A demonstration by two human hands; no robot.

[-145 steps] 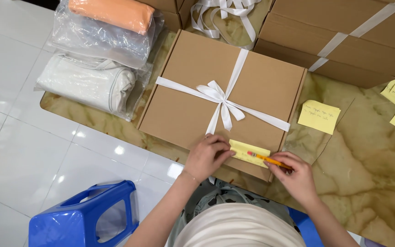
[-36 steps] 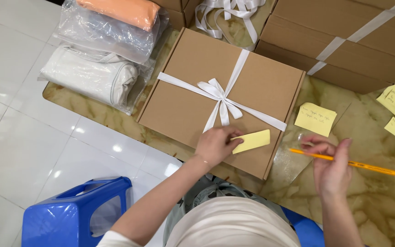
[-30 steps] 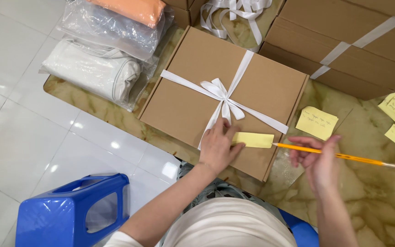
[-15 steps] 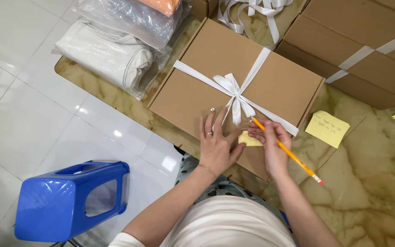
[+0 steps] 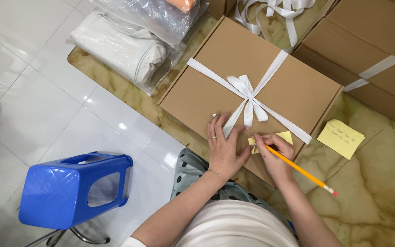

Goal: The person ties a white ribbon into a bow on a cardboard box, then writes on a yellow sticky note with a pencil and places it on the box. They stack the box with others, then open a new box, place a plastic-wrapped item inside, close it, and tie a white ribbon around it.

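On the near edge of the box: both hands working at one small yellow note.
Box: brown cardboard box (image 5: 252, 87), lid shut, tied with a white ribbon bow (image 5: 248, 93), lying on the marbled bench (image 5: 371, 183).
Note: yellow sticky note (image 5: 283, 136) on the lid, just beside the ribbon tail, half hidden by fingers.
Left hand: left hand (image 5: 224, 148) spread flat, palm down on the lid, touching the note's edge.
Right hand: right hand (image 5: 274, 153) pinching an orange pencil (image 5: 302, 170), tip at the note, eraser end pointing away over the bench.
Step, by the look of it: steadying the note and marking or pressing it onto the lid.
Next move calls for: keeping the lid hand firm, light pencil pressure, no snagging the ribbon.
Nearby: second yellow note (image 5: 341, 138) on the bench; bagged white fabric (image 5: 120, 48) beyond; blue stool (image 5: 72, 190) on the floor.
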